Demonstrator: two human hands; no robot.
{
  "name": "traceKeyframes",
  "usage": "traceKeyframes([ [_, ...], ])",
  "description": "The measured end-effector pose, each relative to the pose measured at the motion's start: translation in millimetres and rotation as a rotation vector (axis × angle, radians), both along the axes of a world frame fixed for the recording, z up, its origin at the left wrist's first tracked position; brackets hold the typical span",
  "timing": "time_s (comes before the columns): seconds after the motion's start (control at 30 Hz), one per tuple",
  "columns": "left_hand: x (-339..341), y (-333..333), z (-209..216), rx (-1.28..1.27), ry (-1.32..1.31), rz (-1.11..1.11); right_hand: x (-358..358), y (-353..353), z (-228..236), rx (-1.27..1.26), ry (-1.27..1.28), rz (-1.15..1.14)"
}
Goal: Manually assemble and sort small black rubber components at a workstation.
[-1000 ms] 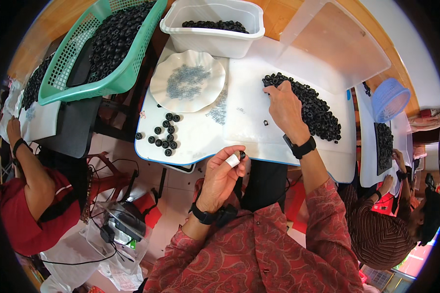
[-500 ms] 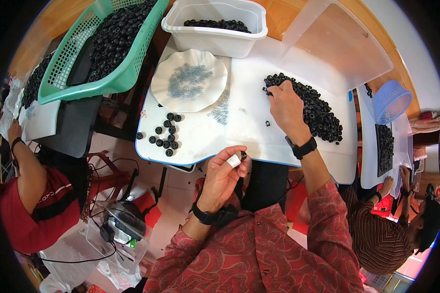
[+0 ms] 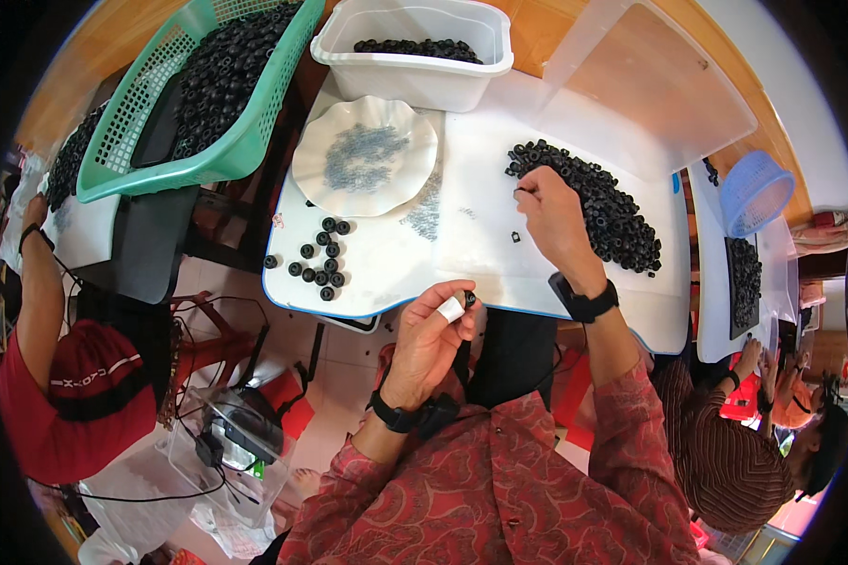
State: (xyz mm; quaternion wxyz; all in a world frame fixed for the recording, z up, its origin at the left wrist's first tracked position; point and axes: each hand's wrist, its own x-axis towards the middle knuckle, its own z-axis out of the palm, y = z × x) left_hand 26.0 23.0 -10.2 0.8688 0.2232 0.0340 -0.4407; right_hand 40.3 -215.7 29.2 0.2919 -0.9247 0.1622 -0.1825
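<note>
My left hand (image 3: 431, 334), with a white wrap on one finger, holds a small round black plastic piece (image 3: 469, 298) at its fingertips just off the table's near edge. Beside the heap of small black plastic parts (image 3: 622, 221), my right hand (image 3: 553, 217) pinches a small black part (image 3: 523, 192) between thumb and finger. One loose black part (image 3: 515, 237) lies on the white sheet below that hand. Several round black pieces (image 3: 322, 278) stand grouped at the table's left. A scalloped cream plate (image 3: 311, 184) holds a pile of tiny grey springs (image 3: 363, 155).
A white tub (image 3: 415, 80) of black parts stands at the back, a green basket (image 3: 174, 174) of black pieces at the far left. More springs (image 3: 424, 217) lie beside the plate. A clear plastic lid (image 3: 660, 85) leans back right, near a blue basket (image 3: 754, 193). People work on both sides.
My right hand has drawn back from the edge of the heap, toward me, with a small black part in its pinch. The left hand stays nearly still.
</note>
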Motion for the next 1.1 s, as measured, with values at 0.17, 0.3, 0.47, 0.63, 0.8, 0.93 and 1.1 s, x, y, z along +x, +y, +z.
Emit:
traceKeyframes([
  [0.17, -0.8, -1.4, 0.5, -0.01, 0.002, -0.005, -28.9, 23.1, 21.5, 0.642, 0.007, -0.028],
  [0.3, -1.0, -7.0, 8.1, -0.021, 0.018, -0.016, -51.9, 37.9, 26.2, 0.817, -0.057, 0.011],
  [0.47, -2.1, -10.9, 15.0, -0.016, -0.011, -0.016, -73.2, 60.7, 27.7, 0.916, -0.123, 0.018],
  [0.63, -3.8, -14.5, 17.2, -0.075, 0.031, -0.032, -89.7, 74.4, 29.3, 1.0, -0.16, 0.01],
  [0.8, -8.0, -17.3, 18.6, -0.135, 0.053, -0.016, -100.2, 85.2, 34.2, 1.01, -0.152, 0.003],
  [0.93, -9.4, -17.7, 19.5, -0.134, 0.037, -0.031, -106.1, 89.6, 34.7, 0.973, -0.162, 0.004],
  [1.1, -12.4, -16.8, 20.9, -0.121, 0.011, -0.058, -108.8, 92.7, 27.8, 0.811, -0.226, 0.074],
])
